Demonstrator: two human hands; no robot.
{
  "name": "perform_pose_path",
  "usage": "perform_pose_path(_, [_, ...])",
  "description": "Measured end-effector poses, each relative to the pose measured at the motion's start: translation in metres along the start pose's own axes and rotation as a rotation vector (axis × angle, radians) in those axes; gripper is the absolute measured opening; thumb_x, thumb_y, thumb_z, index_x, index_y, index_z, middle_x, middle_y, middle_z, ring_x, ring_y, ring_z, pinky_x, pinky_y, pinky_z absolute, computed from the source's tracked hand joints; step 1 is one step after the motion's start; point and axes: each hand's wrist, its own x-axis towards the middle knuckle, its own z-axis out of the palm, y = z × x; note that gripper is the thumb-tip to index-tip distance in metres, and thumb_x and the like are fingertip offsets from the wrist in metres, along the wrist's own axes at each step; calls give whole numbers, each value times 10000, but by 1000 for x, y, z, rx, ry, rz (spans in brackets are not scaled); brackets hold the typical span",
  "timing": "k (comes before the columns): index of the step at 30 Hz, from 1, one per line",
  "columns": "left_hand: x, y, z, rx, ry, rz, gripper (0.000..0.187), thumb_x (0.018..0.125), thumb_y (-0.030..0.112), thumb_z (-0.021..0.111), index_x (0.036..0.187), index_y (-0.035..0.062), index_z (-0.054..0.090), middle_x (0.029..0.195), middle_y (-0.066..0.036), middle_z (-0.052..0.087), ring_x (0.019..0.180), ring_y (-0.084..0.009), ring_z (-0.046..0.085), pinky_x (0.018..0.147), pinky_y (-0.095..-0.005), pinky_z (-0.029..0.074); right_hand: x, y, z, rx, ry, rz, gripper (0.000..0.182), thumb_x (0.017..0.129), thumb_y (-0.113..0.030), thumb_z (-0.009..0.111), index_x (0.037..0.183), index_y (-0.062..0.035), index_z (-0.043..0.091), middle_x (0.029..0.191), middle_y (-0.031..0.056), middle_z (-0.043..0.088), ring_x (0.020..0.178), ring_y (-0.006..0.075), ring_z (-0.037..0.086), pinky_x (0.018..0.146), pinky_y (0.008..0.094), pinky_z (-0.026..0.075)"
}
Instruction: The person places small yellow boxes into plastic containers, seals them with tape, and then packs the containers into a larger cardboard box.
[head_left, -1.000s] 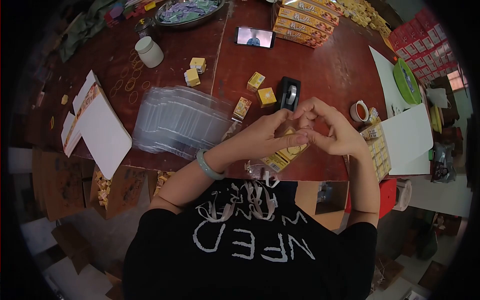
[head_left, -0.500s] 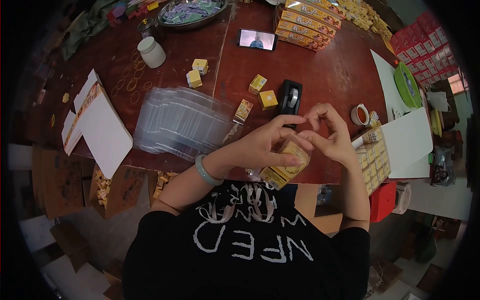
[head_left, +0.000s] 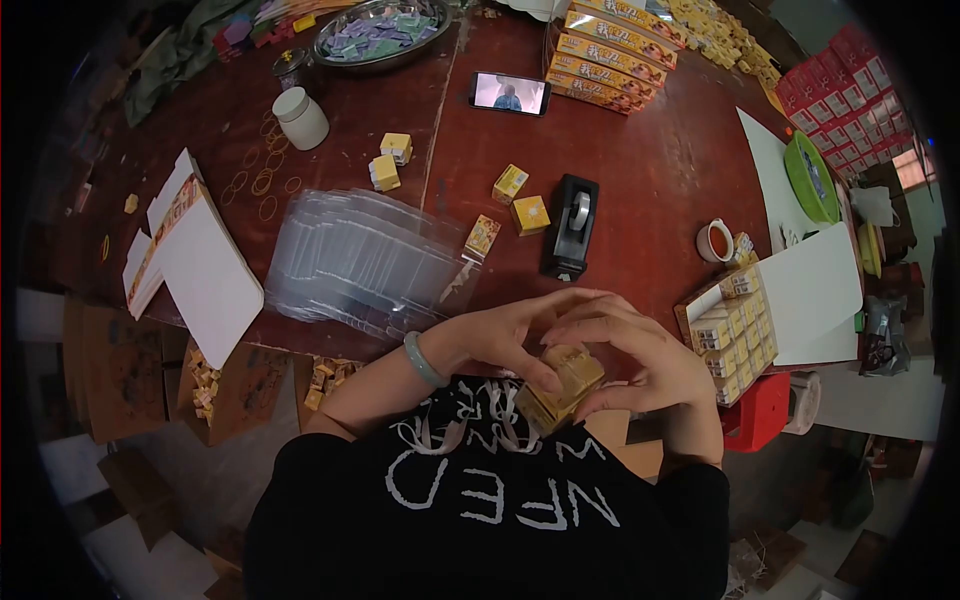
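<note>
Close to my chest, at the table's front edge, a small yellow printed box (head_left: 562, 388) is held tilted between both hands. My left hand (head_left: 515, 335), with a pale green bangle above the wrist, is closed on the box's left side, its thumb on the near face. From the other side, my right hand (head_left: 640, 350) curves its fingers over the top, with the thumb low on the right side. Part of the box is hidden behind the fingers. Just beyond the hands stands a black tape dispenser (head_left: 574, 228). Small yellow boxes (head_left: 530, 215) lie beside it.
Flat clear plastic sleeves (head_left: 350, 262) are fanned out at left, near folded white cardboard (head_left: 210, 265). At right sits an open carton of small boxes (head_left: 735, 335) beside a cup (head_left: 716, 241). Further back are a phone (head_left: 510, 93), a white jar (head_left: 300, 118) and stacked orange boxes (head_left: 610, 60).
Both hands have drawn nearer my body with the box. My right hand has gone from pinching above the box to wrapping round it. The tape dispenser is now fully uncovered.
</note>
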Motion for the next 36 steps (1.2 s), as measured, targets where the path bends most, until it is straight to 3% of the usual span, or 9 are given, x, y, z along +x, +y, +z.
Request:
perform_pose_path(3, [5, -34, -21, 62, -75, 28, 1002, 709, 189, 888, 1494, 45, 281, 1365, -91, 492, 1247, -166, 492, 1058, -352, 415, -11, 5, 5, 138, 54, 84, 614, 600, -155, 910, 1142, -25, 654, 1220, 138, 650, 1124, 309, 618, 974, 430, 466])
perform_pose_path(7, [8, -78, -26, -328, -93, 10, 710, 956, 436, 611, 1471, 41, 324, 1373, -115, 498, 1228, -206, 534, 1042, -379, 443, -16, 12, 3, -243, 293, -8, 526, 653, -116, 878, 1129, -25, 675, 1243, 125, 626, 1050, 275, 651, 864, 364, 541])
perform_pose_path(8, [8, -81, -19, -145, -12, 30, 813, 957, 653, 383, 1432, -7, 362, 1291, -180, 559, 1144, -298, 607, 980, -437, 499, -20, 21, 9, -222, 356, 15, 524, 646, -135, 880, 1119, -22, 686, 1271, 143, 620, 1054, 272, 650, 860, 368, 547])
perform_pose_path(10, [7, -87, -22, -310, 0, 28, 814, 961, 664, 349, 1444, 9, 350, 1261, -189, 569, 1091, -306, 630, 944, -452, 521, -24, 25, 19, -298, 421, 49, 536, 640, -165, 884, 1120, -28, 690, 1304, 155, 606, 1060, 270, 649, 872, 374, 536])
perform_pose_path(15, [3, -101, -32, -607, -213, 55, 727, 1004, 598, 309, 1474, 43, 315, 1192, -195, 582, 953, -312, 659, 837, -454, 582, -46, 33, 19, -197, 458, -93, 584, 648, -306, 875, 1126, -13, 710, 1363, 227, 560, 1210, 321, 584, 930, 401, 495])
perform_pose_path(22, [26, -103, -28, -858, -468, -334, 849, 973, 686, 176, 1522, 41, 235, 1461, -344, 357, 1196, -456, 556, 865, -512, 565, -80, 29, 35, 272, 465, 86, 602, 751, -32, 809, 1306, -23, 573, 1312, 151, 570, 1217, 271, 556, 1001, 352, 452])
perform_pose_path(26, [21, -91, -27, -228, 174, -300, 710, 1029, 560, 255, 1523, 51, 237, 1506, -227, 387, 1299, -376, 496, 1034, -449, 453, -144, 55, 9, -159, 1101, 340, 523, 803, -32, 763, 1282, -1, 557, 1265, 117, 598, 1187, 218, 569, 1025, 352, 437])
perform_pose_path(29, [13, -94, -38, -131, 254, -238, 583, 1057, 438, 315, 1483, 39, 309, 1477, -214, 427, 1265, -343, 530, 1005, -433, 475, -200, 100, -26, -390, 1342, 355, 532, 818, -73, 770, 1303, -22, 557, 1216, 88, 636, 1126, 185, 581, 964, 326, 447])
perform_pose_path(36, [0, -95, -46, 31, 319, -176, 434, 1054, 273, 421, 1412, 31, 393, 1382, -183, 511, 1185, -283, 585, 964, -389, 501, -248, 153, -115, -659, 1052, 698, 564, 785, -143, 807, 1299, -61, 587, 1197, 101, 649, 1080, 210, 603, 915, 323, 468])
